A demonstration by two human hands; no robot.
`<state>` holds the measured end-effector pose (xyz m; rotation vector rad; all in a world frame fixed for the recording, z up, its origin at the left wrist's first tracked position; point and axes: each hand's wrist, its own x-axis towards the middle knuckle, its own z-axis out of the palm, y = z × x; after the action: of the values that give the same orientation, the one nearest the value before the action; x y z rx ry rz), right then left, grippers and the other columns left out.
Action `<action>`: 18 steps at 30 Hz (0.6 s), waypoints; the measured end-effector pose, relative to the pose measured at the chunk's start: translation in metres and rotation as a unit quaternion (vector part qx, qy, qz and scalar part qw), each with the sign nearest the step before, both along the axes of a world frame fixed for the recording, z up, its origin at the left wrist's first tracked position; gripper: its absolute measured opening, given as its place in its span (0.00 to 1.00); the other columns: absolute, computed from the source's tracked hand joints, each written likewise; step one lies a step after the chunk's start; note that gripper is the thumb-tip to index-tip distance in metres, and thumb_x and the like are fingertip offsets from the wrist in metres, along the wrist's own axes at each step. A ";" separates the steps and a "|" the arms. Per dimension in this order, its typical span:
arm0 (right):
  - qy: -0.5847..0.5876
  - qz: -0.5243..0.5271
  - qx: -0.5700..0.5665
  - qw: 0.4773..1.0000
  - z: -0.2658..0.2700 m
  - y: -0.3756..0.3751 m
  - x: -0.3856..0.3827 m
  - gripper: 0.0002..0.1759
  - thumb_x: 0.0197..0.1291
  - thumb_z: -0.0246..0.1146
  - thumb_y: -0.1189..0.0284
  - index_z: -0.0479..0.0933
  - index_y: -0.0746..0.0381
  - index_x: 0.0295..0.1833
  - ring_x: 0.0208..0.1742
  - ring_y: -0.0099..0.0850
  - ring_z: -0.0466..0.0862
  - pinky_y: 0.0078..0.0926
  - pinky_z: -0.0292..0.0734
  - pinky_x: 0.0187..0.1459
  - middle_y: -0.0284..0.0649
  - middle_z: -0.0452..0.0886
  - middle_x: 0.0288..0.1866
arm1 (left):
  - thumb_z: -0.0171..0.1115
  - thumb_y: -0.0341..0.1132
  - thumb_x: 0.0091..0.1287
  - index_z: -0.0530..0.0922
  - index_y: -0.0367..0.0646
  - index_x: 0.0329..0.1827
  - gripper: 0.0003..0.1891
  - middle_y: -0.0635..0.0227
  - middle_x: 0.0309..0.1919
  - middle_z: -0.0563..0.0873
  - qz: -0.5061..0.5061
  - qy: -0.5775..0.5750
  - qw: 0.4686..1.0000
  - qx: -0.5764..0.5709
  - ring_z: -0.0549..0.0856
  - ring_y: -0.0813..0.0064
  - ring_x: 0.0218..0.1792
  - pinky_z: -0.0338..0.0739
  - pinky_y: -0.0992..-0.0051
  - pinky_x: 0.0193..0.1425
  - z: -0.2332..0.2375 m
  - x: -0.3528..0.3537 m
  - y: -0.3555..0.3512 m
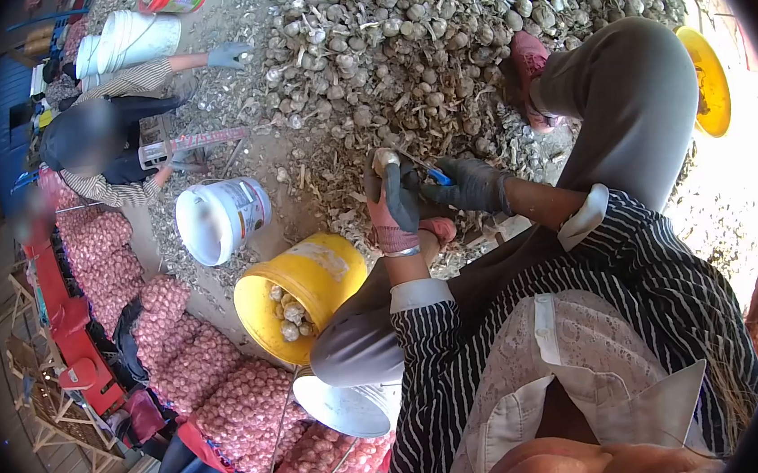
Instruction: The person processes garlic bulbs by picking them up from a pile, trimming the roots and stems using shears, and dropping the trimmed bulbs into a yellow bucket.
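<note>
My left hand (394,204), in a pink and dark grey glove, is closed round a pale garlic bulb (384,159). In my right hand (472,185), also gloved in dark grey, is a knife (438,175) with a blue handle. Its thin blade points towards the bulb; whether it touches cannot be made out. Below and left of my hands, a yellow bucket (337,256) lies tilted beside my leg, with several garlic bulbs (291,314) inside. Just beyond my hands spreads a large heap of garlic (409,63) with dry stalks and loose skins.
A white bucket (226,221) stands left of the yellow one, and another white bucket (344,409) is by my knee. Filled mesh sacks (230,389) line the left side. A co-worker (96,140) sits at upper left. A yellow container (705,82) is at right.
</note>
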<state>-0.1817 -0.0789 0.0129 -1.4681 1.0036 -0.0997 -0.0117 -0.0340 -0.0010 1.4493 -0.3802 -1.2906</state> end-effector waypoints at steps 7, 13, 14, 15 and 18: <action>0.001 0.038 -0.074 0.997 0.007 0.011 -0.004 0.30 0.53 0.65 0.47 0.76 0.64 0.45 0.45 0.48 0.83 0.41 0.75 0.47 0.54 0.82 0.39 | 0.55 0.42 0.71 0.73 0.40 0.55 0.17 0.61 0.46 0.81 0.014 -0.047 0.995 -0.091 0.82 0.68 0.49 0.75 0.70 0.54 0.014 -0.012 0.027; -0.149 -0.114 0.090 0.978 -0.005 0.018 0.001 0.20 0.60 0.64 0.56 0.77 0.63 0.43 0.30 0.35 0.83 0.29 0.76 0.33 0.42 0.82 0.30 | 0.58 0.38 0.69 0.77 0.40 0.51 0.13 0.64 0.48 0.82 0.168 0.143 0.957 -0.188 0.81 0.68 0.51 0.77 0.68 0.55 0.002 0.006 0.044; -0.150 -0.113 0.092 0.978 -0.010 0.016 0.003 0.20 0.60 0.64 0.56 0.77 0.63 0.43 0.30 0.35 0.83 0.29 0.76 0.33 0.42 0.82 0.30 | 0.60 0.37 0.67 0.78 0.40 0.51 0.14 0.64 0.49 0.83 0.176 0.244 0.910 -0.284 0.81 0.67 0.53 0.78 0.66 0.55 -0.013 0.039 0.057; -0.190 -0.183 0.220 0.939 -0.015 0.013 0.004 0.19 0.61 0.63 0.55 0.77 0.63 0.41 0.29 0.34 0.82 0.29 0.77 0.32 0.39 0.81 0.28 | 0.62 0.37 0.66 0.78 0.40 0.51 0.14 0.63 0.48 0.84 0.176 0.231 0.867 -0.405 0.81 0.66 0.53 0.78 0.66 0.56 0.000 0.059 0.064; -0.269 -0.277 0.450 0.805 -0.024 0.000 -0.004 0.18 0.62 0.62 0.55 0.77 0.61 0.38 0.26 0.33 0.81 0.31 0.79 0.29 0.36 0.79 0.26 | 0.65 0.37 0.63 0.78 0.40 0.50 0.15 0.61 0.48 0.85 0.316 0.363 0.708 -0.516 0.82 0.64 0.53 0.78 0.65 0.58 0.070 0.057 0.079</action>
<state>-0.1855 -0.0793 -0.0109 -0.2059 0.7887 -0.3817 0.0455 0.0450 0.0693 0.0061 -0.0049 -0.7183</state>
